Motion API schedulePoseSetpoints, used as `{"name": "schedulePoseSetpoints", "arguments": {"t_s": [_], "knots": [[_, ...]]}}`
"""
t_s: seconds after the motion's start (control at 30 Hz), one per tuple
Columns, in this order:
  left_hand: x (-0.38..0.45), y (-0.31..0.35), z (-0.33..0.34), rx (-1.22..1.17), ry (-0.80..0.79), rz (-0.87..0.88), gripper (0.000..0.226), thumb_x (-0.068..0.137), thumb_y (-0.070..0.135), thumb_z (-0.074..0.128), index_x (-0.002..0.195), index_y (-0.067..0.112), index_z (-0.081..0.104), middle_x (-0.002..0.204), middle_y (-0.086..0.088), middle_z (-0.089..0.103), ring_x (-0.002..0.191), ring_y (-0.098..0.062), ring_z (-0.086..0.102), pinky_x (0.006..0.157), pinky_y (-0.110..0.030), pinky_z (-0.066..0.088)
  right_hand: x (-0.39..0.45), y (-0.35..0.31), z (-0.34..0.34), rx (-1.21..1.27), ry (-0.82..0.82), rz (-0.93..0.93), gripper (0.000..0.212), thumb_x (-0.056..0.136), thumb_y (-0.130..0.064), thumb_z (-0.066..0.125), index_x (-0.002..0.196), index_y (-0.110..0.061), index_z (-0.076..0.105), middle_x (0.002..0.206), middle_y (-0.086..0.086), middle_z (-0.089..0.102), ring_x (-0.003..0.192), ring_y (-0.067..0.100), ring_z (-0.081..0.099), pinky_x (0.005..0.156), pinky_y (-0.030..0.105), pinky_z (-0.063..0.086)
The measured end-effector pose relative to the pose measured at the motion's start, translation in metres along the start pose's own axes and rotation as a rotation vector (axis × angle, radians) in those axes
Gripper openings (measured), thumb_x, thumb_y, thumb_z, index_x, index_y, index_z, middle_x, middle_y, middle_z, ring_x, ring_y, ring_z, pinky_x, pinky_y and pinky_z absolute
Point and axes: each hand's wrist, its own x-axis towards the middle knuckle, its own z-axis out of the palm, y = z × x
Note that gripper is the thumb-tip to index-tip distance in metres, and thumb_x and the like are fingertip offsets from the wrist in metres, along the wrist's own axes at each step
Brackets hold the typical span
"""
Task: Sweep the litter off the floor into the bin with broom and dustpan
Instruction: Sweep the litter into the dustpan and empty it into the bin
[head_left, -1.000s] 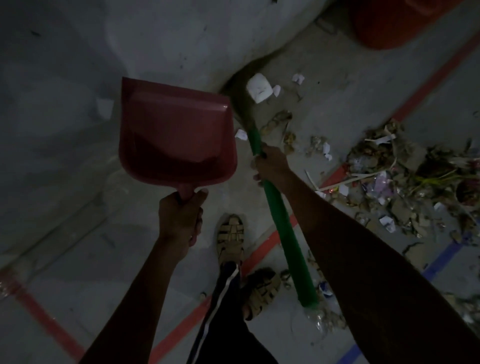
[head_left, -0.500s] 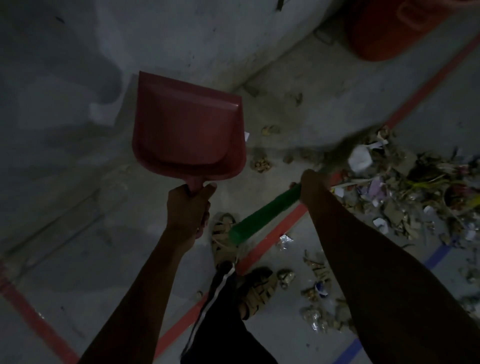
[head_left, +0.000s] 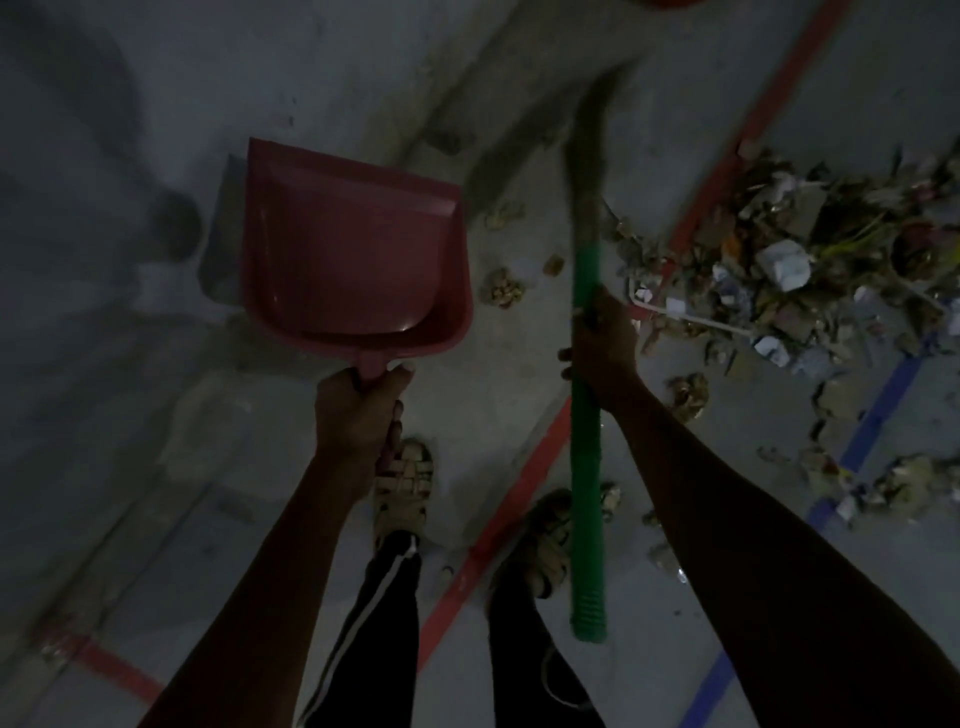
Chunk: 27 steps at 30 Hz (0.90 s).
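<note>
My left hand (head_left: 358, 405) grips the handle of a red dustpan (head_left: 353, 254), which hangs empty above the floor at centre left. My right hand (head_left: 602, 348) grips the green handle of a broom (head_left: 586, 467). The handle stands almost upright in view, and the blurred bristle end (head_left: 587, 150) points away from me toward the wall. A large heap of litter (head_left: 779, 270), paper scraps and dry debris, lies on the floor to the right of the broom. A few loose crumpled bits (head_left: 503, 287) lie between dustpan and broom.
A red floor line (head_left: 524, 483) and a blue floor line (head_left: 878, 410) cross the grey floor. My sandalled feet (head_left: 402, 488) stand below the hands. A sliver of a red container (head_left: 670, 3) shows at the top edge. More scattered litter (head_left: 893, 483) lies at lower right.
The broom has swung from lying slanted across the floor to nearly upright in view, its bristles now far from me. The view shifted, so the red container is almost out of frame. The dustpan stays held up.
</note>
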Motion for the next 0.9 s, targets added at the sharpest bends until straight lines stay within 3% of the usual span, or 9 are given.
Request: {"name": "schedulePoseSetpoints", "arguments": {"t_s": [0.17,0.27,0.43,0.53,0.63,0.77,0.83,0.9], "knots": [[0.007,0.001,-0.012,-0.015,0.005,-0.024,0.027,0.093,0.025,0.073,0.078,0.013,0.054,0.045,0.002,0.045,0.03,-0.01,0.036,0.04,-0.016,0.024,-0.012,0.001,0.03,-0.131,-0.247,-0.035,0.049,0.102,-0.013,0.046,0.15,-0.016,0.036,0.096,0.005,0.059,0.068,0.025,0.069,0.046,0.033,0.056],[0.008,0.0,-0.016,0.007,0.012,-0.021,0.031,0.093,0.027,0.073,0.073,0.014,0.052,0.048,-0.001,0.046,0.031,-0.01,0.037,0.037,-0.015,0.023,-0.011,0.011,0.042,-0.126,-0.297,0.122,0.049,0.102,-0.014,0.049,0.15,-0.017,0.038,0.101,0.009,0.061,0.068,0.024,0.07,0.044,0.027,0.054],[0.007,-0.006,-0.022,0.019,-0.003,-0.014,0.03,0.093,0.028,0.073,0.074,0.014,0.053,0.051,-0.003,0.047,0.032,-0.01,0.037,0.037,-0.015,0.022,-0.011,0.037,0.029,0.029,-0.05,0.38,0.043,0.103,-0.011,0.044,0.145,-0.015,0.042,0.094,0.006,0.057,0.068,0.021,0.064,0.049,0.028,0.055],[0.007,-0.01,-0.026,0.026,-0.004,-0.015,0.031,0.092,0.028,0.073,0.073,0.013,0.053,0.051,-0.005,0.047,0.033,-0.011,0.037,0.038,-0.015,0.023,-0.005,0.057,0.002,0.071,0.174,0.448,0.024,0.1,-0.009,0.048,0.121,-0.01,0.058,0.087,0.006,0.061,0.063,0.019,0.063,0.06,0.035,0.061],[0.006,-0.012,-0.03,0.012,-0.005,-0.012,0.031,0.093,0.026,0.073,0.074,0.011,0.053,0.052,-0.007,0.046,0.034,-0.014,0.037,0.038,-0.015,0.023,-0.006,0.069,-0.027,0.188,0.295,0.459,0.008,0.097,-0.004,0.049,0.104,-0.004,0.053,0.095,0.008,0.062,0.071,0.021,0.065,0.075,0.042,0.061],[0.004,-0.012,-0.035,0.017,-0.012,-0.012,0.031,0.093,0.026,0.072,0.076,0.01,0.052,0.053,-0.007,0.046,0.033,-0.013,0.037,0.039,-0.014,0.024,-0.013,0.068,-0.038,0.22,0.375,0.392,0.02,0.098,-0.009,0.045,0.117,-0.015,0.052,0.099,0.008,0.059,0.074,0.029,0.069,0.069,0.05,0.061],[0.004,-0.012,-0.038,0.011,-0.023,-0.002,0.033,0.094,0.026,0.071,0.074,0.011,0.051,0.052,-0.007,0.045,0.033,-0.013,0.037,0.038,-0.014,0.024,0.003,0.097,-0.029,0.075,0.387,0.235,0.018,0.089,-0.028,0.043,0.1,-0.038,0.054,0.101,0.007,0.063,0.078,0.031,0.07,0.067,0.054,0.06],[0.006,-0.01,-0.041,0.011,-0.042,0.011,0.034,0.094,0.027,0.07,0.072,0.012,0.049,0.051,-0.006,0.045,0.035,-0.013,0.037,0.038,-0.015,0.024,-0.001,0.094,-0.012,-0.058,0.337,0.117,0.015,0.08,-0.039,0.038,0.09,-0.042,0.049,0.102,0.006,0.063,0.078,0.027,0.068,0.063,0.048,0.061]]}}
